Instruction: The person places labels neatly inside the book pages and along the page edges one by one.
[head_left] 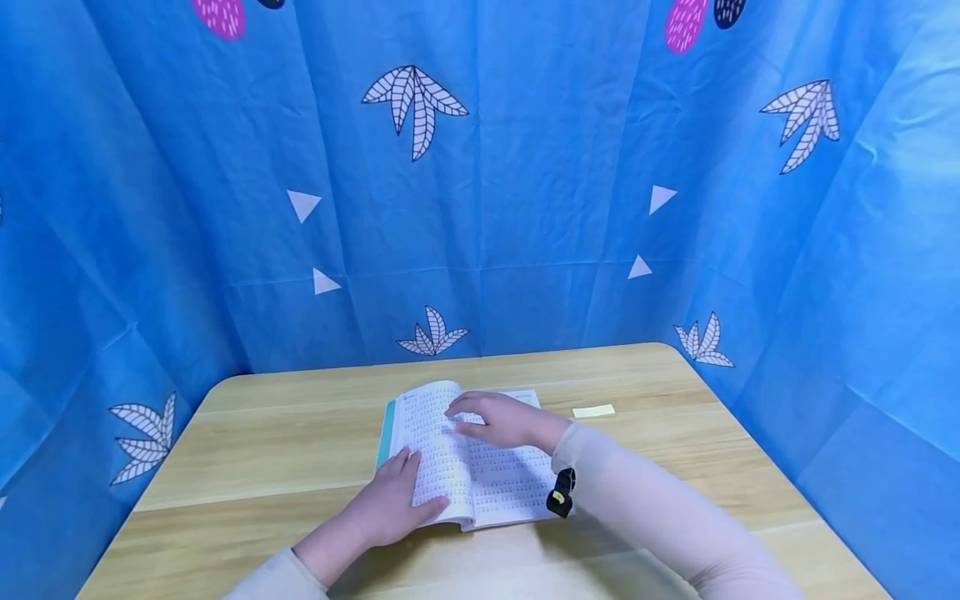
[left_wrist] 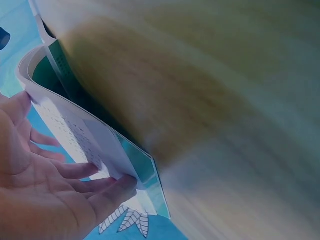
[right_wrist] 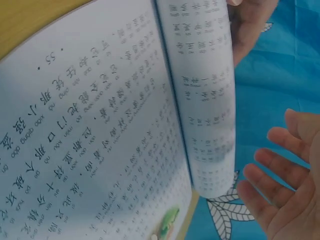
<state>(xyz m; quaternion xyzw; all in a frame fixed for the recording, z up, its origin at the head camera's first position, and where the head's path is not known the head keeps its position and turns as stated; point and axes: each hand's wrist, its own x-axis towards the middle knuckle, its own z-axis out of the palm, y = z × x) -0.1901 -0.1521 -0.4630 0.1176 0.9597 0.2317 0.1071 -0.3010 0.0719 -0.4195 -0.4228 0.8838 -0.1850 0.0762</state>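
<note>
An open book (head_left: 510, 487) lies on the table, its pages printed with small characters and a green cover edge showing at left. My left hand (head_left: 390, 504) rests on the left page near its outer lower corner, fingers spread and relaxed. In the left wrist view, the fingertips (left_wrist: 127, 184) touch the page, and the thumb is at the bulging page edge. My right hand (head_left: 498, 419) hovers over the middle of the book near the spine, with nothing in it. The right wrist view shows its fingers (right_wrist: 260, 200) loosely extended, beside the curved left pages.
A pale yellow paper strip (head_left: 593, 411) lies on the wooden table (head_left: 285, 433) to the right of the book. A black band (head_left: 561, 493) hangs at the right wrist. Blue patterned curtain (head_left: 525, 167) surrounds the table at the back and sides.
</note>
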